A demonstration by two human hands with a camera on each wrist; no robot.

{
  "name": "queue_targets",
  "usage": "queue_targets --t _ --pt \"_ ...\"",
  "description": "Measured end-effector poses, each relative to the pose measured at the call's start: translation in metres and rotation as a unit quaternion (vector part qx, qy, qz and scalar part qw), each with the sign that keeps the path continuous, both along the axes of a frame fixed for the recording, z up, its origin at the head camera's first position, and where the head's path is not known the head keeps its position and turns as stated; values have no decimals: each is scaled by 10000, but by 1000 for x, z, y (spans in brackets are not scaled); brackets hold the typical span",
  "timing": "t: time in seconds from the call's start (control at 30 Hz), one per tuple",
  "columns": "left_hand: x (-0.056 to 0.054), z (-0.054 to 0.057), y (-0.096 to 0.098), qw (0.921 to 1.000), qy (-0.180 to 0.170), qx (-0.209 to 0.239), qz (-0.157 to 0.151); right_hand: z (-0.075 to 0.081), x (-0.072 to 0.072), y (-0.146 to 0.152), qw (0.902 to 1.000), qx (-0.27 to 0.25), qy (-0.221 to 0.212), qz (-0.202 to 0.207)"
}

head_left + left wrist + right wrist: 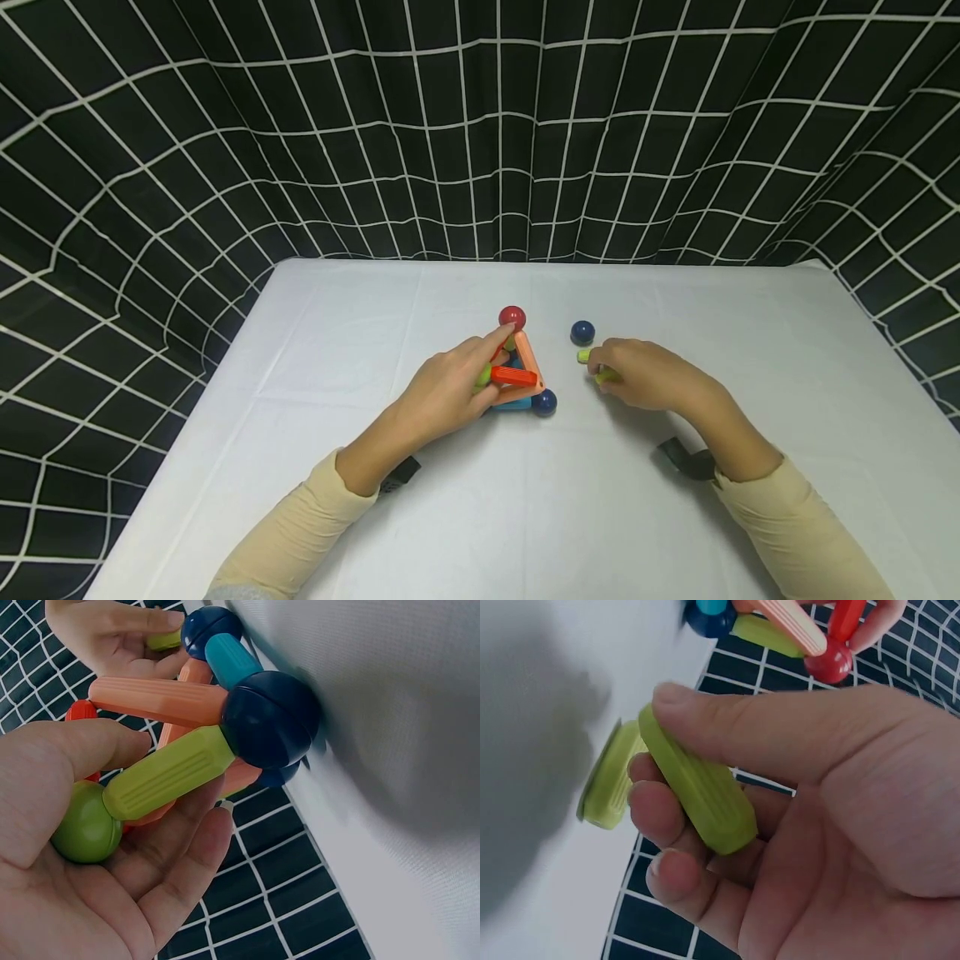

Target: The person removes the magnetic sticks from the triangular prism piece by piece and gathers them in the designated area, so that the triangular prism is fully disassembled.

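My left hand (444, 385) grips a framework of rods and balls standing on the white table. Its fingers curl about a green ball (88, 823) and a green rod (171, 774) in the left wrist view. A red ball (512, 317) tops the far end, an orange rod (528, 358) slopes from it, and a navy ball (544, 402) sits low at the near corner. To the right, my right hand (647, 372) pinches a loose green rod (696, 784) between thumb and fingers. A second green rod (611, 776) lies beside those fingertips on the cloth.
A loose navy ball (582, 332) lies just beyond my right hand. White cloth covers the table (525, 500). A black curtain with a white grid (480, 142) hangs behind the table and on both sides.
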State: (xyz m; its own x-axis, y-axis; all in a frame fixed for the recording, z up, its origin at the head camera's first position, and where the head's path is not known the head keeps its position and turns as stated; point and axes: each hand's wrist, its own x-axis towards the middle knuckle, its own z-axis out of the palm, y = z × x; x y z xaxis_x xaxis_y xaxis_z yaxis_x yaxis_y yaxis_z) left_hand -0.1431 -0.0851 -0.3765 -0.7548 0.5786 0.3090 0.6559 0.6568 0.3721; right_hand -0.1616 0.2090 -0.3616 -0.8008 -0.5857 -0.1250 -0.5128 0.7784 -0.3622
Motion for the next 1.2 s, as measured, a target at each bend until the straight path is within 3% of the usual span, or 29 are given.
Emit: queue_targets --t 0.57,1.2 --pt "1 0 1 10000 -2 42 4 -1 -1 -4 9986 -403 297 -168" --pt "0 0 1 10000 -21 -4 6 -13 -7 -7 9978 213 475 -413"
